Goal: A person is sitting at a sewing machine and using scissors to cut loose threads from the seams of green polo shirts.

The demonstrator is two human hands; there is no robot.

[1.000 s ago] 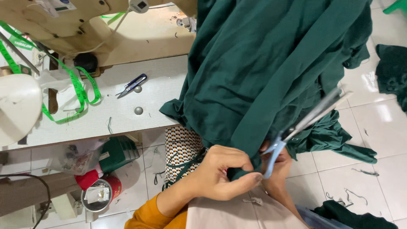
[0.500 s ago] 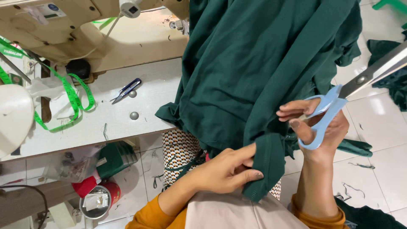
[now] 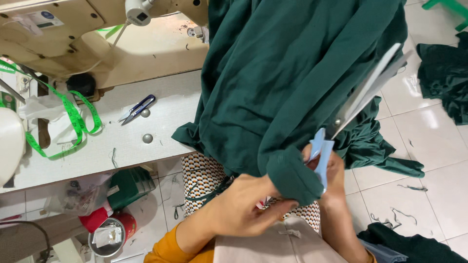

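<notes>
Two hands meet low in my view. My left hand (image 3: pixel 243 209) reaches in from the bottom, its fingers (image 3: pixel 280 210) curled and pinching the folded hem of the green cloth (image 3: pixel 292 83) — the thumb lies under the roll of fabric, the other fingers over it. My right hand (image 3: pixel 331 170) sits just beside it, mostly hidden behind that same fold; its fingers are closed through the blue handles of the scissors (image 3: pixel 360 102), whose long blades point up and to the right, lying across the cloth. Whether the blades are parted I cannot tell from this angle.

Below the hands lies a pale beige piece (image 3: pixel 273 246) on my lap, and a patterned skirt (image 3: pixel 202 180) shows beside it. On the floor (image 3: pixel 434 190) to the right are thread scraps and more dark green fabric (image 3: pixel 414 246).

Farther out, the cloth hangs in a broad drape from the top of the view, covering the right end of the white surface (image 3: pixel 97 146). On that surface lie small blue thread snips (image 3: pixel 139 108) and a green tape measure (image 3: pixel 73 117) looped near the left edge. Under it I see a red tin (image 3: pixel 109 234) — something pale sits inside. Beyond stands the cream sewing machine (image 3: pixel 63 34).
</notes>
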